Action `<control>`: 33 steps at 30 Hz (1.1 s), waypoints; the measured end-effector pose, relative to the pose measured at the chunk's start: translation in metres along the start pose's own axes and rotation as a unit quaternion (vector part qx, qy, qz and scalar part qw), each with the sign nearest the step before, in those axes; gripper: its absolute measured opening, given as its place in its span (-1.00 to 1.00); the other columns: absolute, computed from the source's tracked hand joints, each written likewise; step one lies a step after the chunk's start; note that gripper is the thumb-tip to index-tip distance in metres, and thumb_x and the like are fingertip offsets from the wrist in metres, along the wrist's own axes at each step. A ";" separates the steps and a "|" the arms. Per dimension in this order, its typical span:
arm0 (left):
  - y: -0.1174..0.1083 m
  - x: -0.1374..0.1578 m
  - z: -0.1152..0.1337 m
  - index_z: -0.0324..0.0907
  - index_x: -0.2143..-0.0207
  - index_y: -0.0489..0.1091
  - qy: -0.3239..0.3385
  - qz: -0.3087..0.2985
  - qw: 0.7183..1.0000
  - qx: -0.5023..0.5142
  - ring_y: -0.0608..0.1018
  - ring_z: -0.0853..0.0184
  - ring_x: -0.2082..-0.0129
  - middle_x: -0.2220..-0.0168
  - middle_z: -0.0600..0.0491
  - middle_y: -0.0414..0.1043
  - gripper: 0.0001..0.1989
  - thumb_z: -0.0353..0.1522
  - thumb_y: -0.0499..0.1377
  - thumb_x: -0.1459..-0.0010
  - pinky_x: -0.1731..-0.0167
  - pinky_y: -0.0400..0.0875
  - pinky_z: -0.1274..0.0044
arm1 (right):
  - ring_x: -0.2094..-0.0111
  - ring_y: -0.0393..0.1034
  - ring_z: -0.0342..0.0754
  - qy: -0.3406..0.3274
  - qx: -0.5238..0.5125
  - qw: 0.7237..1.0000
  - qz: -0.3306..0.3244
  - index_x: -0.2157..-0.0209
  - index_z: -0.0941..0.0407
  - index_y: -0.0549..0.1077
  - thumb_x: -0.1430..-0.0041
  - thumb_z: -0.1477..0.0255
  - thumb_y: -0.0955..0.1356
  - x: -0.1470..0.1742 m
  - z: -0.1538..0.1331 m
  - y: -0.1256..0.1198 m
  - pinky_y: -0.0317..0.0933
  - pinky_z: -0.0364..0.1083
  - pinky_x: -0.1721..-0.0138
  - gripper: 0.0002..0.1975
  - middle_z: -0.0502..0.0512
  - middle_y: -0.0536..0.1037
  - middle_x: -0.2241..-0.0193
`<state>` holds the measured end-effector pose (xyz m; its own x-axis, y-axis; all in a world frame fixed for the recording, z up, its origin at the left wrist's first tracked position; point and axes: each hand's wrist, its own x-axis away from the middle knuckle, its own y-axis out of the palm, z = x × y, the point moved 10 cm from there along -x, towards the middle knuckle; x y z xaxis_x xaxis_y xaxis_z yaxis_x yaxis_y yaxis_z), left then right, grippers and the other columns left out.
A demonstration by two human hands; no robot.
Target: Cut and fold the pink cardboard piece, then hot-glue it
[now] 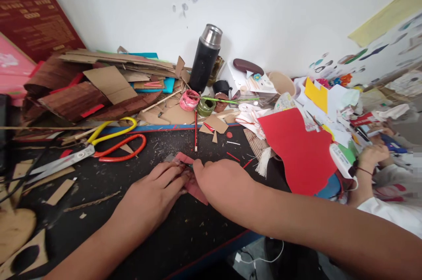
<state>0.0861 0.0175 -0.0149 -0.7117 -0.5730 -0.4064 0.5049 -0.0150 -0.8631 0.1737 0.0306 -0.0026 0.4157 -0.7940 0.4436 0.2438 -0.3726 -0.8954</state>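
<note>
A small dull-red strip (198,193), paper or thin card, lies on the black mat between my hands. My left hand (157,188) rests palm down with its fingers stretched over the strip, pressing it to the mat. A small greyish piece (169,158) shows beyond those fingertips. My right hand (220,180) is closed with the thumb toward the left, right over the strip. A thin dark tip sticks out near that thumb; the rest is hidden in the fist, so its kind cannot be made out. A red pencil (196,132) lies just beyond both hands.
Scissors (94,150) with yellow and red handles lie left. Cardboard scraps (110,84) pile up behind. A black thermos (205,60) stands behind open paint jars (189,100). A large red sheet (296,148) lies right, near another person's hand (372,154).
</note>
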 end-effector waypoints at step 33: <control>-0.004 -0.001 0.001 -0.15 -0.03 0.54 0.002 0.000 1.000 -0.014 0.57 0.13 -0.05 0.00 -0.05 0.62 -0.73 -0.31 0.08 -0.46 0.01 0.58 0.33 | 0.36 0.59 0.09 0.019 -0.083 0.996 -0.016 -0.08 0.21 0.46 -0.38 0.46 0.32 0.005 0.025 -0.004 -0.03 -0.03 0.48 -0.72 0.23 0.69 0.27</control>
<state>0.0855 0.0173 -0.0101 -0.7137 -0.5700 -0.4070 0.4906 0.0079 -0.8713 0.1969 0.0405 0.0046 0.3753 -0.7972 0.4729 0.1067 -0.4697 -0.8764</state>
